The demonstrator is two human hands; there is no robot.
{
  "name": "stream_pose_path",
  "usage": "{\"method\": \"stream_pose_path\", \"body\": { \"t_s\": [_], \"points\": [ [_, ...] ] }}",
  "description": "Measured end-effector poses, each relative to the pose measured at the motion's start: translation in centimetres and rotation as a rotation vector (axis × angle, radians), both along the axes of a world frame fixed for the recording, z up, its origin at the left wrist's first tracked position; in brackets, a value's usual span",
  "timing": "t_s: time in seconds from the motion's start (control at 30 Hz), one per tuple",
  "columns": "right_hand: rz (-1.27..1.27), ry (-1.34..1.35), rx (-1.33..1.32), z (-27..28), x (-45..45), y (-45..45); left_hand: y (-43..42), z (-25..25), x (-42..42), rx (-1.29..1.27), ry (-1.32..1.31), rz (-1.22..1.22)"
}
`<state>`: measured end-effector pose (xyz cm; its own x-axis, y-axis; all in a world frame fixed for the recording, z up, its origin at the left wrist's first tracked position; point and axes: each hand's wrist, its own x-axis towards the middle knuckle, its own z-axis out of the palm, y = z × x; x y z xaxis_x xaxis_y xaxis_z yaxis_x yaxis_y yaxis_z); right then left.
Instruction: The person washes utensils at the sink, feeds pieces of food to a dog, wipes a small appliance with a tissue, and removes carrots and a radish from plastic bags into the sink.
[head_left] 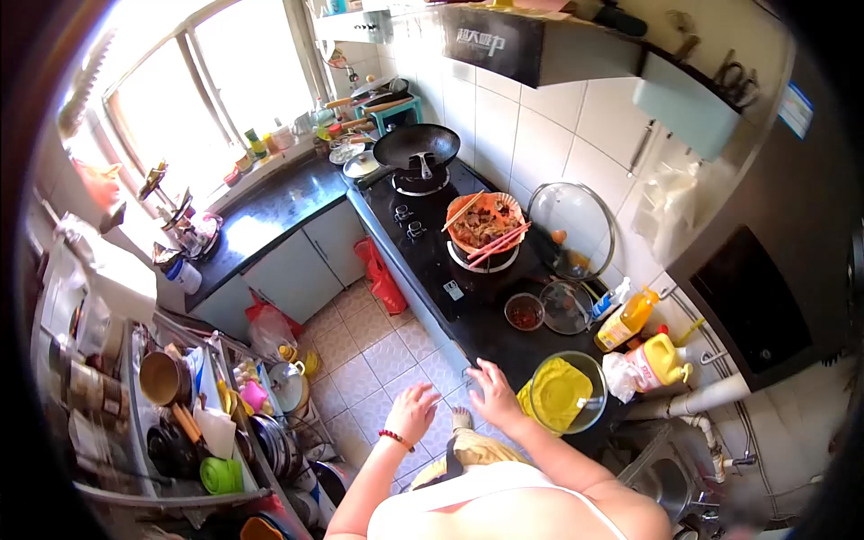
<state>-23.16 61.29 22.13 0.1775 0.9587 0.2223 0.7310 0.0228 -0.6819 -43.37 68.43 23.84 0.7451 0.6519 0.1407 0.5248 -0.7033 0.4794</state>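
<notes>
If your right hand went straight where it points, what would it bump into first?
Most likely the counter's front edge, just beyond the fingers of the right hand. Height is hard to judge, so it might pass over instead.

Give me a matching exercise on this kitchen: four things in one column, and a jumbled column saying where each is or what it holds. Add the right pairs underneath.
Things
1. Black wok
2. Wide clear bowl
3. Large glass lid
4. Beaded bracelet

Places and states
A. Leans against the tiled wall
B. Circles the left wrist
C. Sits over the burner nearer the window
D. Holds something yellow

Right pairs: 1-C, 2-D, 3-A, 4-B
</notes>
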Motion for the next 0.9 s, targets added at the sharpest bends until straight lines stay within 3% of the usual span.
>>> {"method": "stream_pose_path", "body": {
  "t_s": [0.17,0.33,0.6,0.77,0.9],
  "points": [
    [0.020,0.060,0.067,2.6,3.1,10.2,10.3,4.1,4.2,0.113,-0.144,0.095],
    [-0.050,0.095,0.127,2.8,4.8,16.2,18.4,2.2,7.3,0.035,-0.151,0.046],
    [-0.363,0.018,0.200,3.2,7.7,23.7,32.4,1.5,14.4,0.013,-0.239,-0.205],
    [-0.622,-0.013,0.216,4.3,7.0,27.9,39.7,4.5,16.8,0.012,-0.293,-0.360],
    [-0.769,-0.144,0.219,4.4,7.0,30.6,45.2,2.2,17.1,-0.027,-0.261,-0.387]
  ]
}}
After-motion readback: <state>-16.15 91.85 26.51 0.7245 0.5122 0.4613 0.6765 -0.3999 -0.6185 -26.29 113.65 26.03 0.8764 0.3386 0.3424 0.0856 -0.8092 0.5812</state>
